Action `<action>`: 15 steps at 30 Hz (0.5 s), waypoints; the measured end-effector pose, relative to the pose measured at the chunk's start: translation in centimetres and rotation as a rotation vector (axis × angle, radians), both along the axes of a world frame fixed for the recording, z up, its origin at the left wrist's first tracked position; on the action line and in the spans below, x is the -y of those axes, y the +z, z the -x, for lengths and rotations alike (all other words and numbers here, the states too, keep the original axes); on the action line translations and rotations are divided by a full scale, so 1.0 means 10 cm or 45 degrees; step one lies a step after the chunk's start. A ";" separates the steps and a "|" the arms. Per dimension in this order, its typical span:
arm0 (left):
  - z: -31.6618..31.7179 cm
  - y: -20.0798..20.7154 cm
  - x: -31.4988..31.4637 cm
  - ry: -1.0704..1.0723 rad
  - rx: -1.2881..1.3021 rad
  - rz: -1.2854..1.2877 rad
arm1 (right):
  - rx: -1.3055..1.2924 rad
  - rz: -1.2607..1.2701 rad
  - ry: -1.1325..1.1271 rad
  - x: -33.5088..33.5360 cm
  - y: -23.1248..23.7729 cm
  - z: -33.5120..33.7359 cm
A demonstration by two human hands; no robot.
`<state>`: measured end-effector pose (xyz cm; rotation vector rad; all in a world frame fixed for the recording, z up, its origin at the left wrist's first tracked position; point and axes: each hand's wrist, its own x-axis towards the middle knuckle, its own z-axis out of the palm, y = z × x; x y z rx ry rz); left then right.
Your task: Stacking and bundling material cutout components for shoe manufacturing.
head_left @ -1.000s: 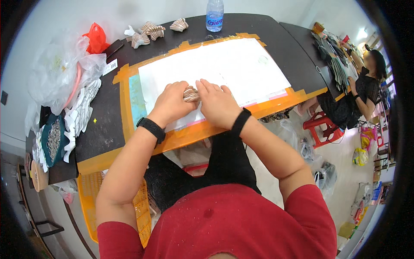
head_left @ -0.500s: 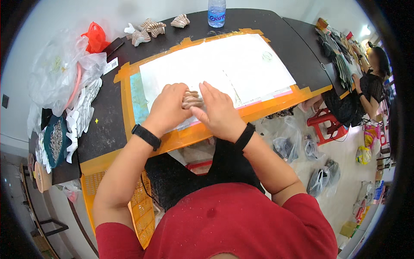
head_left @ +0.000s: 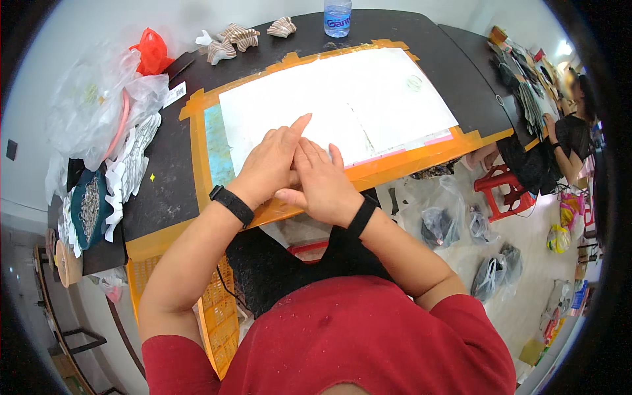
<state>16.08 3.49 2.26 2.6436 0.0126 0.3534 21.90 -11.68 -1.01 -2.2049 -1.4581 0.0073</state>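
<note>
Left hand [head_left: 268,168] and right hand [head_left: 324,187] together over the near edge of the white sheet [head_left: 322,92], toward its left corner. Right fingers laid against the left hand, seemingly pressed; right thumb tucked toward the left wrist, one right finger standing off. Anything between the palms is covered: cannot tell if something is pinched there, or what. If a piece is inside, it sits in that closed pocket, close to the worktop's near edge.

Risk, my reading: uneven palm pressure could twist a soft piece or squeeze it out; this near the edge, it could drop to lap or floor.

Orange tape [head_left: 388,166] borders the sheet on the dark worktop [head_left: 161,197]; blue-green strip [head_left: 219,148] along the left side. Dragging wrists might rumple the sheet if it lies loose.

Far edge: striped pleated pieces [head_left: 282,27], left of a water bottle [head_left: 337,20]. A hard bump could tip the bottle and wet paper or pieces.

Left edge: clear plastic bags [head_left: 82,99], red bag [head_left: 153,51], pale cut strips [head_left: 128,171], teal pouch [head_left: 87,209] of grey bits. Crowded; a snagging sleeve could spill it.

Beyond the right end: co-worker [head_left: 567,145] by dark layered material [head_left: 520,82]; red stool [head_left: 501,192] below.
</note>
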 end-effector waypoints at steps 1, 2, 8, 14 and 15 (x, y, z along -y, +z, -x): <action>0.01 0.03 0.00 -0.003 -0.004 0.000 | -0.040 -0.081 -0.007 0.03 0.01 -0.03; 0.04 0.08 0.00 0.038 0.073 -0.015 | -0.080 -0.162 -0.015 0.07 0.02 -0.07; 0.12 0.06 0.05 -0.033 0.087 0.010 | 0.042 -0.417 0.103 0.04 -0.01 -0.30; 0.17 0.07 0.07 -0.029 -0.019 0.107 | -0.211 -0.266 0.149 0.01 0.05 -0.28; 0.17 0.09 0.07 -0.002 -0.059 0.156 | -0.172 -0.260 0.159 0.03 0.06 -0.28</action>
